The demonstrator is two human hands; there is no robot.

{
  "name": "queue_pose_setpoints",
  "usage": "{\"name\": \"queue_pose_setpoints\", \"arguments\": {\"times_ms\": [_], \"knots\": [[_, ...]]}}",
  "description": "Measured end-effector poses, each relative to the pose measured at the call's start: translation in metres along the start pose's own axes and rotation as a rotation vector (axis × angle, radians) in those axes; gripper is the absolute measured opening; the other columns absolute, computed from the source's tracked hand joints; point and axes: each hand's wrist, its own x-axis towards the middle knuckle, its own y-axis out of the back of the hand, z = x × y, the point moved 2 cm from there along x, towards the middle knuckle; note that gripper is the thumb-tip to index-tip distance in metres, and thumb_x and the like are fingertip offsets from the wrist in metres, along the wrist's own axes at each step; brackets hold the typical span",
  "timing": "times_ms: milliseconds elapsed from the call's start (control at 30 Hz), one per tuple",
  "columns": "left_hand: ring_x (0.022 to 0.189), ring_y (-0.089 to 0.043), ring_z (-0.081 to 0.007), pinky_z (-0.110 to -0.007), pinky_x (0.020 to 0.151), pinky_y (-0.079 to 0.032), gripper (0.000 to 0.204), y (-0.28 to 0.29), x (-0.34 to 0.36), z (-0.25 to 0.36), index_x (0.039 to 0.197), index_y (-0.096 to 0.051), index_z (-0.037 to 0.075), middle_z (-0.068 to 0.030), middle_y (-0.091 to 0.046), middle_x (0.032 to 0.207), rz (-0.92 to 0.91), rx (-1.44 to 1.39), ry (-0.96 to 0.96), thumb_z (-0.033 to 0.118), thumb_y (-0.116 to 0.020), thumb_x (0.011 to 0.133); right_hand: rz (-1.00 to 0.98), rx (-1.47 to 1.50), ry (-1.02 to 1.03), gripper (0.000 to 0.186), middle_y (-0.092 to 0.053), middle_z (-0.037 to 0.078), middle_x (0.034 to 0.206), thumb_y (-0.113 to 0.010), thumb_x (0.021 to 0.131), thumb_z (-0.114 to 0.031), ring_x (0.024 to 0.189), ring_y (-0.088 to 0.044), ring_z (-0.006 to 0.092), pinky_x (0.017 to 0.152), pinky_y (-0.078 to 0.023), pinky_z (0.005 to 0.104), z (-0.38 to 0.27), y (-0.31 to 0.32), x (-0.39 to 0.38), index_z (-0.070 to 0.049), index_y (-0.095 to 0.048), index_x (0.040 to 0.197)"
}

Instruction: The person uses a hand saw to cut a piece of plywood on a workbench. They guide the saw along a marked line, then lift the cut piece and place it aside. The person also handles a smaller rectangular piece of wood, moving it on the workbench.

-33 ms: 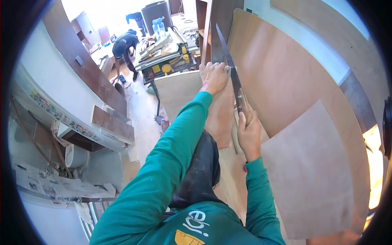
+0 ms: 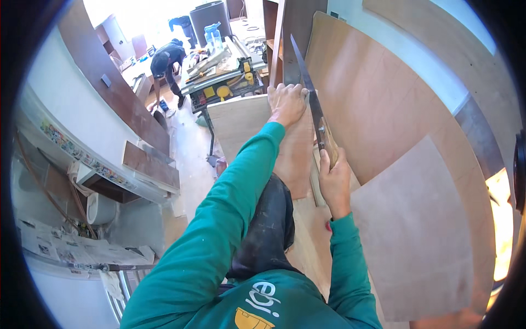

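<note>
The left hand lies on the far edge of the wooden board, with its fingers bent over this edge; the fingertips are hidden, so I cannot tell how tight the hold is. Probably it presses there to keep the board from shifting. The board is in front of the person, beside the dark trouser leg, which perhaps gives some support, but I cannot tell whether they touch.

The right hand is closed around the wooden handle of the saw, with the thumb along the handle, likely to guide its direction. The blade points away from the person, along the right side of the board, near the left hand. Whether the teeth touch the wood is not clear.

Beyond the board stands a desk carrying tools and a blue bottle.
</note>
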Motion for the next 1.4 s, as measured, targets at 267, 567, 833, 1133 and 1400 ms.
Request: {"name": "queue_pose_setpoints", "arguments": {"times_ms": [267,567,833,1133,1400], "knots": [[0.101,-0.066,-0.0291,-0.051,0.09,-0.038,0.031,0.005,-0.012,-0.012,0.101,-0.076,0.018,-0.0056,-0.075,0.099,-0.045,0.031,0.052,0.035,-0.05,0.103,-0.162,-0.119,-0.187,0.028,-0.069,0.025,0.096,-0.06,0.103,-0.012,0.084,-0.07,0.0444,0.074,-0.055,0.0436,-0.021,0.101,-0.176,0.002,-0.058,0.128],[0.105,-0.064,-0.0289,-0.052,0.093,-0.038,0.036,0.011,-0.009,0.001,0.1,-0.076,0.016,-0.0067,-0.076,0.105,-0.067,0.017,0.029,0.038,-0.048,0.104,0.008,0.032,0.029,0.026,-0.068,0.034,0.1,-0.06,0.104,-0.022,0.094,-0.066,0.0532,0.073,-0.051,0.0551,0.003,-0.006,-0.005,0.0,-0.056,0.119],[0.103,-0.065,-0.0301,-0.053,0.092,-0.037,0.035,0.001,-0.01,-0.022,0.1,-0.077,0.016,-0.0071,-0.076,0.104,-0.025,0.027,0.047,0.037,-0.049,0.103,-0.184,-0.059,-0.172,0.026,-0.068,0.028,0.099,-0.06,0.103,-0.013,0.093,-0.07,0.0458,0.077,-0.054,0.0447,-0.007,0.081,-0.164,0.001,-0.059,0.125],[0.108,-0.067,-0.0307,-0.054,0.094,-0.038,0.036,0.001,-0.003,-0.012,0.106,-0.075,0.019,-0.0064,-0.076,0.108,-0.051,0.078,0.014,0.04,-0.046,0.105,-0.005,0.042,0.045,0.023,-0.068,0.032,0.093,-0.058,0.105,-0.018,0.088,-0.068,0.0512,0.071,-0.052,0.052,0.019,-0.01,-0.025,0.002,-0.055,0.114],[0.106,-0.065,-0.0301,-0.052,0.093,-0.038,0.034,0.0,-0.003,-0.026,0.104,-0.077,0.018,-0.0067,-0.076,0.108,-0.085,0.076,0.06,0.037,-0.048,0.103,-0.088,0.012,0.052,0.025,-0.067,0.027,0.087,-0.06,0.104,-0.019,0.079,-0.068,0.0459,0.068,-0.053,0.0457,0.018,0.03,-0.09,-0.002,-0.057,0.123]]}}
